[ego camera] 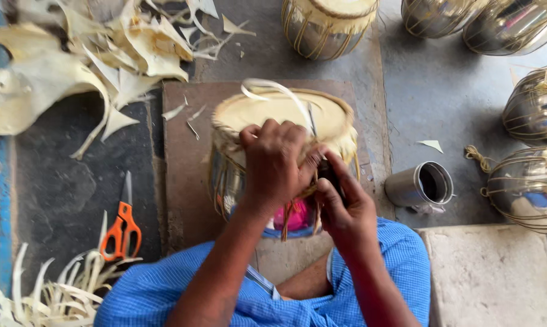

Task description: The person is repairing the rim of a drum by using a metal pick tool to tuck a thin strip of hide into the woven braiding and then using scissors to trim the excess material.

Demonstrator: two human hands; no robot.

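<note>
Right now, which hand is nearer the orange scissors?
Left. The left hand grips the near rim of the drum, on the side toward the orange scissors lying on the floor. The right hand is on the drum's far side, holding a dark tool.

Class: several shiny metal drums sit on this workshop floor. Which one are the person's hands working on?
The drum on the brown board, directly before the person. Both the left hand and right hand grip its near rim; the others stand untouched along the top and right edges.

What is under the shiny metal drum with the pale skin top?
The metal drum stands on a brown flat board laid on the grey floor. Its base is hidden by both hands and the blue-clad lap.
</note>
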